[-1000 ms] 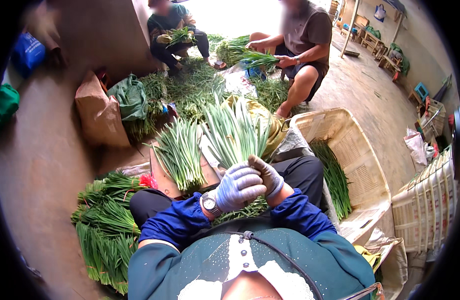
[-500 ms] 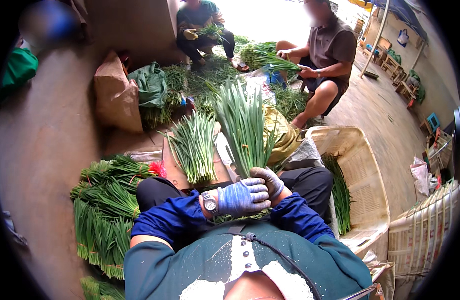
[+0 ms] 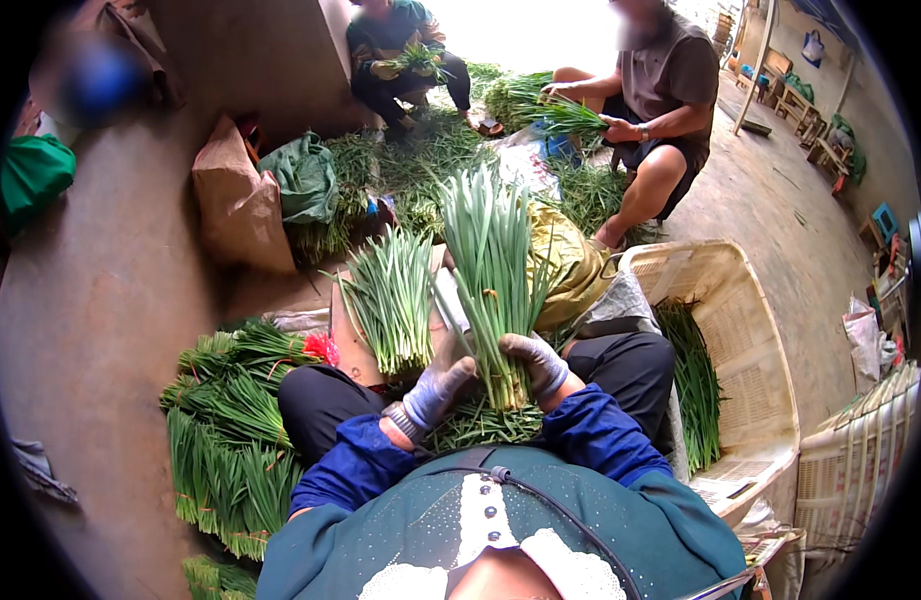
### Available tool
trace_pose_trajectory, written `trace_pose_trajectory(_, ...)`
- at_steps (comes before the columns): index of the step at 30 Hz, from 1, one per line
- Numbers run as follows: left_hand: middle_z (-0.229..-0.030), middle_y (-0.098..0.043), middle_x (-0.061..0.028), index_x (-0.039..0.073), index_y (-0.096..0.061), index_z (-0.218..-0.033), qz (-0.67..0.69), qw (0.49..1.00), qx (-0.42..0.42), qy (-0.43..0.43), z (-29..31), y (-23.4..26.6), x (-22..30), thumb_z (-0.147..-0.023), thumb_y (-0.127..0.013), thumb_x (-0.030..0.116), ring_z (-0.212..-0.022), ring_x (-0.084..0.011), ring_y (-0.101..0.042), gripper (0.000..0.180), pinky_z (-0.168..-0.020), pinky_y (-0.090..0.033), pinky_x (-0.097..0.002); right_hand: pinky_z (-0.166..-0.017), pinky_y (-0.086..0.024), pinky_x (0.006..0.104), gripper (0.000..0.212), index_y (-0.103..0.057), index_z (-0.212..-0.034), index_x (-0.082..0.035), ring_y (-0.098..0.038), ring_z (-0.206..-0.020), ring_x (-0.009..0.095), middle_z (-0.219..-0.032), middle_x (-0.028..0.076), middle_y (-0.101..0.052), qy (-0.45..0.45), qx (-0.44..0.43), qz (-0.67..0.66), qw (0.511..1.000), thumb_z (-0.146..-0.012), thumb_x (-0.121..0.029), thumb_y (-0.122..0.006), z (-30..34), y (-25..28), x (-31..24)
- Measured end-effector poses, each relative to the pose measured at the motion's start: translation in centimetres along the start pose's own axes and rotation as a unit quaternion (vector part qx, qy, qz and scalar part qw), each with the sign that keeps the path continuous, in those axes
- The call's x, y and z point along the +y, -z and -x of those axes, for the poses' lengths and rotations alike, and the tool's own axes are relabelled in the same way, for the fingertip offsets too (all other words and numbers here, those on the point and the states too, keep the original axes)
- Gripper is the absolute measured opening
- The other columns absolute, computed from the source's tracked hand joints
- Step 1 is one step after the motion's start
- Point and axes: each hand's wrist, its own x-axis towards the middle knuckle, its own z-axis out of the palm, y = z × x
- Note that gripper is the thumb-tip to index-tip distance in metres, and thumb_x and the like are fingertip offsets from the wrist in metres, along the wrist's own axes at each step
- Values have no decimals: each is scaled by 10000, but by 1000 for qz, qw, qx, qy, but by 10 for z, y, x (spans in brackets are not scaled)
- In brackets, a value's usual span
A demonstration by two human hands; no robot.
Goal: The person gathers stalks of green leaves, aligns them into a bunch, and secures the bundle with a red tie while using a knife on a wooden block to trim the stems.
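Observation:
A tall bunch of green garlic chives (image 3: 495, 290) stands nearly upright in front of me, pale stem ends down. My gloved right hand (image 3: 537, 366) grips its lower part from the right side. Just left of the stems, my gloved left hand (image 3: 437, 393) is open, fingers stretched up, apart from the bunch. A second, looser pile of chives (image 3: 390, 300) lies on a board (image 3: 356, 350) to the left. Cut leaf scraps (image 3: 470, 425) cover my lap under the bunch.
Tied chive bundles (image 3: 220, 430) are stacked at my left. On the right stands a plastic crate (image 3: 760, 370) with more chives (image 3: 688, 380). Two people sit ahead, each holding greens; loose chives (image 3: 430, 150) cover the floor between. A tan sack (image 3: 238, 200) stands far left.
My left hand has come away from in front of the stems and moved left, opening. The bunch's stem ends now show. My right hand keeps its grip.

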Motion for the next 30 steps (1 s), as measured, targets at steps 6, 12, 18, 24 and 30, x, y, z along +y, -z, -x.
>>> trace_pose_trajectory(6, -1251, -626, -121, 18, -536, -1308, 176, 975, -92, 97, -71, 38, 19, -910, -614, 510, -1156, -238, -596, 639, -1024, -457, -409, -826, -542, 338, 553, -544, -1278, -19, -666, -907, 202, -1057, 96, -672, -30, -28, 83, 996, -783, -169, -740, 4, -21, 0)
trace_pose_trajectory(12, -1446, -460, -200, 7, -353, -1459, 238, 963, -114, 54, -105, 65, 28, -871, -634, 533, -1263, -344, -521, 837, -1050, -435, -508, -839, -525, 316, 559, -555, -1289, -32, -653, -940, 175, -1080, 74, -675, -126, -69, 122, 982, -779, -155, -748, -8, 10, 16)
trace_pose_trajectory(18, -1097, -672, -138, 2, -465, -1359, 233, 967, -67, 73, -115, 89, 40, -909, -657, 287, -998, -309, -666, 566, -930, -522, -459, -858, -515, 323, 648, -526, -1319, -14, -643, -954, 184, -1107, 82, -666, -135, -74, 187, 970, -752, -196, -783, -17, 16, 15)
trace_pose_trajectory(24, -963, -648, -78, 65, -558, -1174, 239, 970, 44, -6, -86, 86, 59, -879, -681, 137, -893, -256, -663, 328, -916, -507, -514, -977, -446, 329, 713, -473, -1383, -29, -551, -1144, 179, -1279, 72, -585, 44, -62, 178, 981, -771, -217, -788, -19, 1, 8)
trace_pose_trajectory(30, -941, -629, -45, 125, -548, -1115, 343, 931, -48, -116, -74, 98, 62, -856, -683, 69, -879, -223, -645, 297, -913, -496, -471, -879, -503, 318, 315, -652, -1139, 31, -640, -894, 169, -1014, 67, -691, 81, 29, 137, 987, -851, -97, -669, -27, 13, 4)
